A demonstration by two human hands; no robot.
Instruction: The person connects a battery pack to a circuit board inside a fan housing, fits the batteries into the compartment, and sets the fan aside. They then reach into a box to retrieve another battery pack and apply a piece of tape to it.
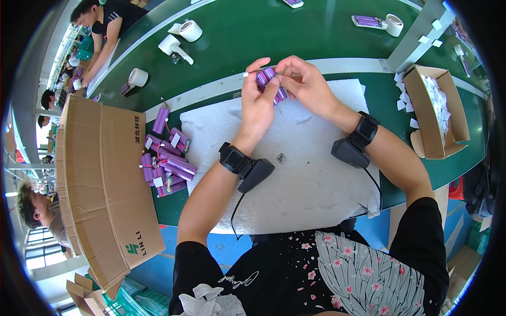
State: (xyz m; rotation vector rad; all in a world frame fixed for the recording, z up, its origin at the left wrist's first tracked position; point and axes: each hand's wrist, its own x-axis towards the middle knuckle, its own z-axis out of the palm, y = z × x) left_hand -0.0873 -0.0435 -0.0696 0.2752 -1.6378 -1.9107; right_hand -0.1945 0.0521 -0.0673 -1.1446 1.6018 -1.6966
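A purple battery pack of cylindrical cells is held up over the far edge of the white foam sheet. My left hand is closed round its left side, thumb across the cells. A thin lead with a small white plug sticks out by the left fingertips. My right hand pinches at the pack's right side, its fingertips partly hidden. On the left by the foam sheet lies a pile of similar purple battery packs, some with red leads and white labels.
A tall cardboard box stands at the left. At the right, an open carton holds white paper pieces. Beyond a metal rail, white tape rolls rest on the green surface. Another person works at the far left.
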